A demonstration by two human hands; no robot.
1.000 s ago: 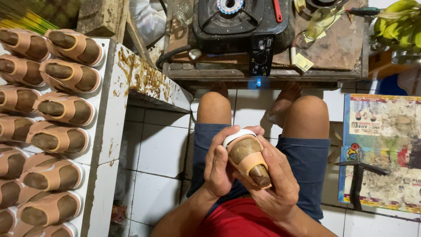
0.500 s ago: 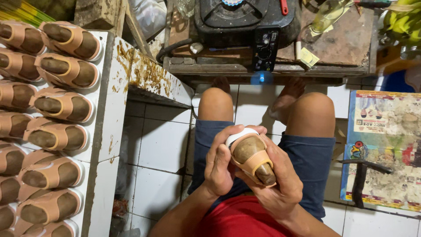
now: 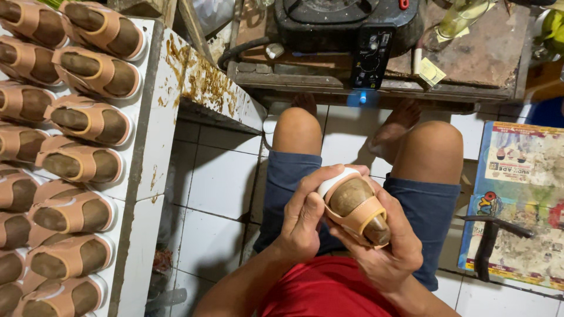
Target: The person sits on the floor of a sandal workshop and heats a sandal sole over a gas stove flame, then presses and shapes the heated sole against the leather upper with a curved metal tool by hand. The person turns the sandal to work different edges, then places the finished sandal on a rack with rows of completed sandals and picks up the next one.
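At nine o'clock, finished sandals (image 3: 76, 161) lie in rows on the white counter (image 3: 155, 147). At centre, over my lap, my left hand (image 3: 302, 220) has its grip pressed around the sandal (image 3: 355, 208) at the white heel; my right hand (image 3: 390, 246) cups the toe from below. I judge firm, even thumb pressure along the strap works best. A hammer (image 3: 487, 246) rests at three o'clock.

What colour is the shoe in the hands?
Tan strap, brown inside, white sole on the shoe, seen from the head camera.
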